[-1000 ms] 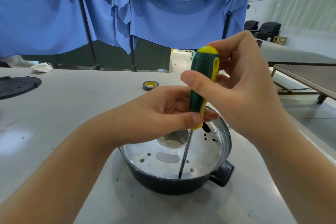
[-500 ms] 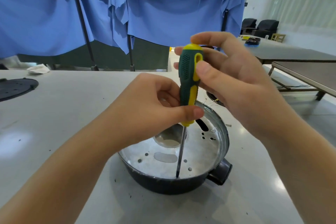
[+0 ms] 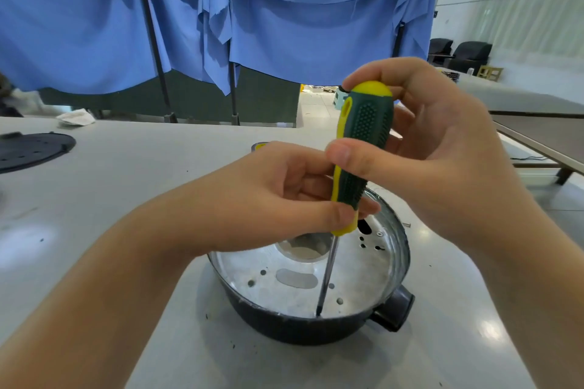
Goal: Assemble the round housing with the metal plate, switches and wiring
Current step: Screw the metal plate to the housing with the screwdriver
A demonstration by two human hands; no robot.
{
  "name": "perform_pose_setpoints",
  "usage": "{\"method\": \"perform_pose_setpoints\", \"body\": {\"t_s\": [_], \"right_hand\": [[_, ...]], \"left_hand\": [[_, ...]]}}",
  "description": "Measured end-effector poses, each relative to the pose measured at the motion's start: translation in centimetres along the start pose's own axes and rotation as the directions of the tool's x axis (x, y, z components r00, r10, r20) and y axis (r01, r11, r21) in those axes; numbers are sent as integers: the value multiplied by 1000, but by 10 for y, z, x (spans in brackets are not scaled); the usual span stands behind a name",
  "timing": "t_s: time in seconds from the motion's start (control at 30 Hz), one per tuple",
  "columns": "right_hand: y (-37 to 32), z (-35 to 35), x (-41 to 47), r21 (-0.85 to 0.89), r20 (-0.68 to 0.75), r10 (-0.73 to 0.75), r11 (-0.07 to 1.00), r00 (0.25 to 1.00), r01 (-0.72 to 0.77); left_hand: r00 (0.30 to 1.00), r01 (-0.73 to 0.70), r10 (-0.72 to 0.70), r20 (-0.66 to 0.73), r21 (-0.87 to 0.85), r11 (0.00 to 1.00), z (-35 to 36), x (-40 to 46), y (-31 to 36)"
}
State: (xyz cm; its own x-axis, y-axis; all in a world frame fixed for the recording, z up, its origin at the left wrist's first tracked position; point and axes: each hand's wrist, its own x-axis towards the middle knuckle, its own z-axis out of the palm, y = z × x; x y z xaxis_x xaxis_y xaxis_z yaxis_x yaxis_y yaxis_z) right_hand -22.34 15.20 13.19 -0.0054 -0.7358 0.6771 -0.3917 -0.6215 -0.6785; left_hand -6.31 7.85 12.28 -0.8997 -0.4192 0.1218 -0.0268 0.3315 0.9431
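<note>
Fingers of both hands grip the screwdriver (image 3: 360, 148): right hand (image 3: 442, 148) wraps thumb and fingers round the upper green-yellow handle, left hand (image 3: 284, 196) pinches its lower end, shaft near-upright with tip down on the metal plate (image 3: 284, 265) at the near rim. Plate sits inside the round housing (image 3: 303, 325), dark, stub on its right, resting on the grey table (image 3: 126, 167) right under the hands. Farther out: black perforated disc (image 3: 31, 148) far left, blue cloth (image 3: 284, 25) hung behind.

Round dark housing (image 3: 300, 330) on table, perforated metal plate (image 3: 284, 265) seated inside.
</note>
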Motion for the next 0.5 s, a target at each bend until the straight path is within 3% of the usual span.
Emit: {"method": "perform_pose_setpoints", "body": {"t_s": [0.17, 0.3, 0.5], "right_hand": [[2, 6, -1, -66, -61, -48, 997, 997, 43], [1, 3, 1, -74, -53, -20, 997, 998, 16], [2, -5, 0, 224, 130, 71, 969, 989, -99]], "left_hand": [[977, -73, 114, -181, 217, 974, 9, 3, 1], [946, -104, 174, -272, 255, 961, 10, 5, 1], [969, -64, 97, -229, 146, 987, 0, 2, -2]]}}
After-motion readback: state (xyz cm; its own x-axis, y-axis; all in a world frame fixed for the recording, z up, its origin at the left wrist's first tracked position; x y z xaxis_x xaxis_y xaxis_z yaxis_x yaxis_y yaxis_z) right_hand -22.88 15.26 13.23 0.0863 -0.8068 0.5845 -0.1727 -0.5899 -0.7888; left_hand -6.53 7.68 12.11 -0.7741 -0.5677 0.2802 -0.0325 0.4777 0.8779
